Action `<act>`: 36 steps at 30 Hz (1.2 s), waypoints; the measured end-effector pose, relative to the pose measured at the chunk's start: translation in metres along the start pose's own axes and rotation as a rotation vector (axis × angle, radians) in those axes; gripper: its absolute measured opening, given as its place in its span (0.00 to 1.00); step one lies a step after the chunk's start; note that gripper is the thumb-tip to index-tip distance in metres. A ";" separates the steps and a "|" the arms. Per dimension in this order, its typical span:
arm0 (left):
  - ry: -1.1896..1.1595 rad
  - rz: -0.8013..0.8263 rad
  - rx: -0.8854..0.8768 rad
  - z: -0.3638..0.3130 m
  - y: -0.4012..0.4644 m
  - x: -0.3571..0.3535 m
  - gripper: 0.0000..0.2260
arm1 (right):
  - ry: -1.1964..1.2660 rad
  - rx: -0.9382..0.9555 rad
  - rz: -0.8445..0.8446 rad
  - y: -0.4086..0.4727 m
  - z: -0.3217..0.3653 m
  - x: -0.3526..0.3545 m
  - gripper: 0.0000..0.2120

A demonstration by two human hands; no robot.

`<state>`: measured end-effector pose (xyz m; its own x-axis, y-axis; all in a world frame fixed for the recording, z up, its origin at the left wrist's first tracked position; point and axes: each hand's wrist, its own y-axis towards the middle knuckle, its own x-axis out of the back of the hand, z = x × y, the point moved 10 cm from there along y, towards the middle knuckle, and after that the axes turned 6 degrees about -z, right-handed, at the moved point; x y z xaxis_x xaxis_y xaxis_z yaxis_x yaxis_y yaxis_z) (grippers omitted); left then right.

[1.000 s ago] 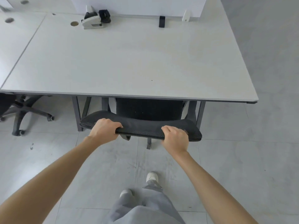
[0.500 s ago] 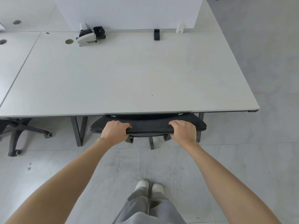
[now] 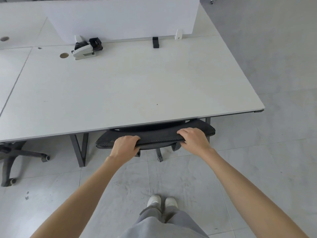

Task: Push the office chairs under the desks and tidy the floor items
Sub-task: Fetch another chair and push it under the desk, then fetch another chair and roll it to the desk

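Black mesh top edge of the office chair (image 3: pixel 157 136) poking out from under the front edge of the white desk (image 3: pixel 120 93) — a long, slightly curved band, woven and perforated, long axis running left to right along the desk edge, right end a little farther back than the left. Rest of the chair tucked beneath the desktop; dark plastic base legs and casters just visible below the mesh band.

Left hand (image 3: pixel 124 147) clamped over the left part of the mesh edge, fingers curled over the top, thumb beneath. Right hand (image 3: pixel 194 139) gripping the right part the same way, knuckles up. Both bare forearms stretched forward.

Desktop smooth, matte, rectangular, faintly smudged, on dark angular metal legs. At the back, a white flat partition panel (image 3: pixel 123 18) held by a black clip and a white clip. Near the round cable hole (image 3: pixel 64 55), a white stapler-like device (image 3: pixel 84 52) with a black part just behind it.

Under the neighbouring desk at left — the dark five-star base of a second chair (image 3: pixel 18 157) on pale grey, scuffed floor tiles (image 3: pixel 257 169). White shoes (image 3: pixel 162 200) and grey trousers at the bottom.
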<state>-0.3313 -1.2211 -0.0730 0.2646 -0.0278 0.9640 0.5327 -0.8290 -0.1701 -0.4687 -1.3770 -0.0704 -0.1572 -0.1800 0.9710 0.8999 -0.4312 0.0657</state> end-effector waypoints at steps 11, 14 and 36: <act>-0.914 -0.017 -0.119 -0.121 -0.049 -0.018 0.12 | 0.625 -0.632 -0.376 -0.170 -0.056 0.048 0.18; -0.967 0.202 -0.080 -0.164 -0.051 -0.057 0.13 | 0.738 -0.882 -0.405 -0.254 -0.078 0.033 0.16; -0.923 0.352 -0.154 -0.546 0.153 -0.122 0.13 | 0.866 -1.045 -0.631 -0.293 -0.492 0.146 0.13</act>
<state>-0.7207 -1.6497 -0.1049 0.9430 0.1048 0.3160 0.2111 -0.9223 -0.3238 -0.9555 -1.7120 -0.0611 -0.9214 -0.0209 0.3880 -0.0372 -0.9892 -0.1417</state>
